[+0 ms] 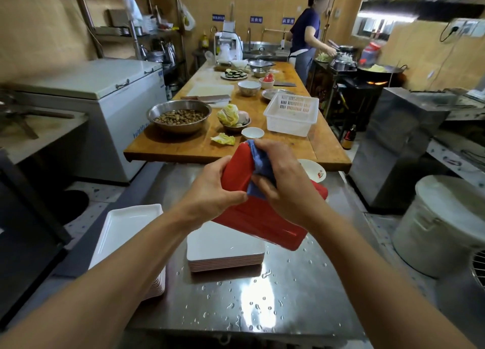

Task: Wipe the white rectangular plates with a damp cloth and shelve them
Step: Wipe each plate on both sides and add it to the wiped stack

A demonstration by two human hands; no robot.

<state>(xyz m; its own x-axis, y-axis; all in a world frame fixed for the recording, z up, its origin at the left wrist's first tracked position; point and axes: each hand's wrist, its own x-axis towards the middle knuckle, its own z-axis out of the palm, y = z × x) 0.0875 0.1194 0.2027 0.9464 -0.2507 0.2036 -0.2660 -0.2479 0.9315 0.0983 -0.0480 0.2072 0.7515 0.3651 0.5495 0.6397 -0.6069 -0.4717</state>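
My left hand (212, 188) grips the left edge of a rectangular plate (258, 222), red underside up, held tilted above the steel desk (262, 296). My right hand (283, 178) has its fingers curled around a blue cloth (258, 162), pressing it against the plate's far end. I count two stacks of plates on the desk: one (223, 246) directly under the held plate, near the desk's middle, the other (126, 238) at its left edge. Water drops dot the steel. Beyond its far edge runs a long wooden desk (183, 146) carrying bowls, vegetables and a white basket (291, 114). A person (305, 36) cooks at the far right.
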